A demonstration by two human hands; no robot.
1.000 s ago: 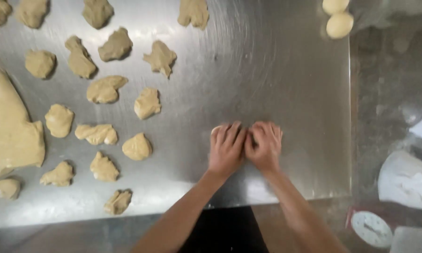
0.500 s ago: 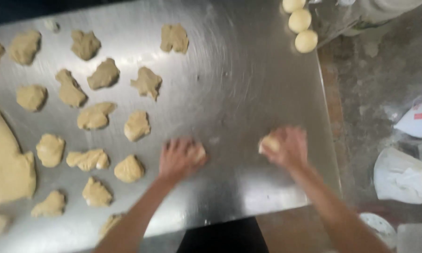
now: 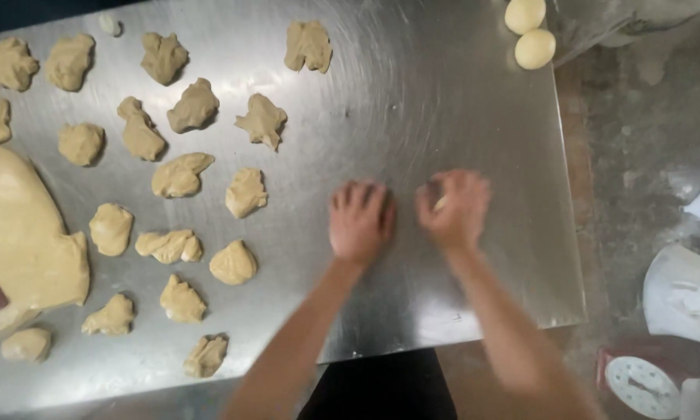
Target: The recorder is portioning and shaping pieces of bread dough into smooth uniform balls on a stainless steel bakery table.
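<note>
Nearest the camera, 2 bare forearms reach up over the near edge of the steel table (image 3: 443, 101). The left hand (image 3: 359, 222) lies palm down on the metal, fingers together and flat; whatever sits beneath it is hidden, so I cannot tell if it presses dough. Just beside it, the right hand (image 3: 455, 208) is cupped and blurred, fingers curled around a small piece of dough (image 3: 440, 204) that barely shows at the palm, against the tabletop. To the left, well apart from the hands, torn dough lumps (image 3: 233, 263) lie scattered across the surface, none touching another. At the left edge sits a large dough mass (image 3: 19, 233). At the far right corner rest 2 smooth rolled dough balls (image 3: 535, 48), close together. Off the table at lower right stands a dial scale (image 3: 644, 386).
</note>
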